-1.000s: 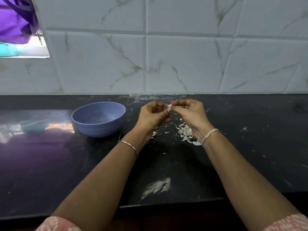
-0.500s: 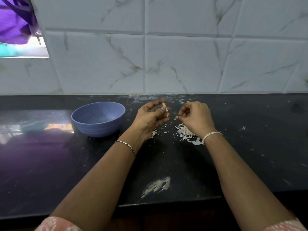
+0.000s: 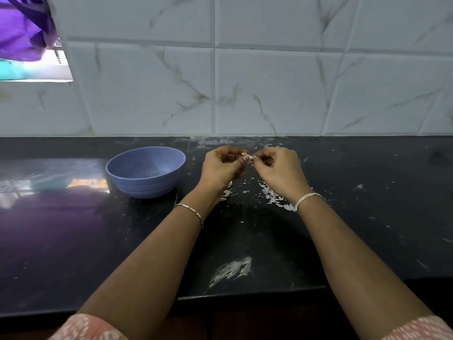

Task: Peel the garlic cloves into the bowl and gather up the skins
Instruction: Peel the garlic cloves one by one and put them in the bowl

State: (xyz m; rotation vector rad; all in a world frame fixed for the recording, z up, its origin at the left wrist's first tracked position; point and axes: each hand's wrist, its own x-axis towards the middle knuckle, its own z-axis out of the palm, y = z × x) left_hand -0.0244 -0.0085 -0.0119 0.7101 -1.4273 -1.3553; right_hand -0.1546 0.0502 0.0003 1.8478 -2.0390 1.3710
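- Garlic clove [image 3: 248,157] — small and pale, held in the air above the black table [image 3: 367,217], between the two hands and to the right of the bowl.
- Left hand [image 3: 221,168]: fingers curled, thumb and fingertips pinching the clove's left end.
- Right hand [image 3: 279,171]: fingers curled, thumb and forefinger pinching the clove's right end. Whether they grip skin or flesh cannot be told.
- Bowl [image 3: 147,185] — blue, ribbed and upright on the table, near the left hand but not touching it. Its contents cannot be made out.
- Garlic skins [image 3: 272,196]: white flakes scattered on the table under both hands, thickest beside the right wrist.
- Metal bracelet [image 3: 190,211] on the left wrist, white thread band [image 3: 307,198] on the right.
- White smear [image 3: 232,268] near the table's front edge.
- Marbled tile wall [image 3: 269,82] behind the table.
- Purple cloth [image 3: 19,25] at upper left.
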